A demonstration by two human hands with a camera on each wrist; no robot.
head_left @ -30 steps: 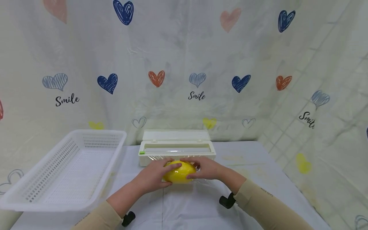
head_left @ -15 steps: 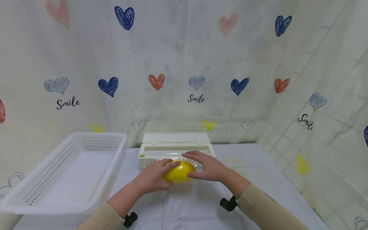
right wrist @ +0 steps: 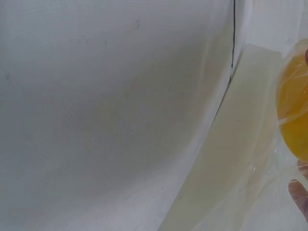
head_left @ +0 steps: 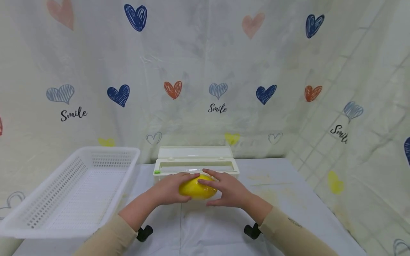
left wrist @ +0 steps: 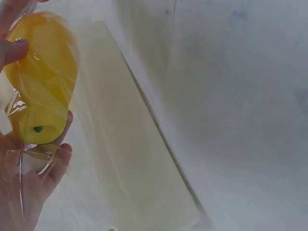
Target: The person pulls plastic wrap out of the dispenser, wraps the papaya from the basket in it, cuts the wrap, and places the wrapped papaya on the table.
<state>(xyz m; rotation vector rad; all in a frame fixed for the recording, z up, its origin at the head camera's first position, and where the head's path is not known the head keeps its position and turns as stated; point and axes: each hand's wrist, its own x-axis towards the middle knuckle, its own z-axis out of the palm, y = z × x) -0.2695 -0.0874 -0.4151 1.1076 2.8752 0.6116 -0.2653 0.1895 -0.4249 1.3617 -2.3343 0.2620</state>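
Note:
A smooth yellow mango point(head_left: 198, 191) is held in front of the pale cling film dispenser point(head_left: 233, 174). My left hand point(head_left: 168, 188) grips its left end, with fingers above and thumb below. Clear cling film point(left wrist: 45, 153) covers the mango and drapes over the left hand in the left wrist view, where a small green stem spot shows. My right hand point(head_left: 232, 190) is spread at the other end. One long finger lies across the mango's top, while the thumb points toward its underside; whether the thumb touches is unclear. Only fingertips and part of the mango point(right wrist: 294, 103) appear in the right wrist view.
The dispenser's lid point(head_left: 195, 152) stands raised at the back. To the left is a white perforated plastic basket point(head_left: 128, 177). A white cloth point(head_left: 272, 199) covers the table, and a heart-printed curtain point(head_left: 192, 53) hangs behind and to the right.
The right hand has lifted off the film by the dispenser, spread its fingers, and laid one across the mango. The left hand and mango have shifted slightly up and left in the head view.

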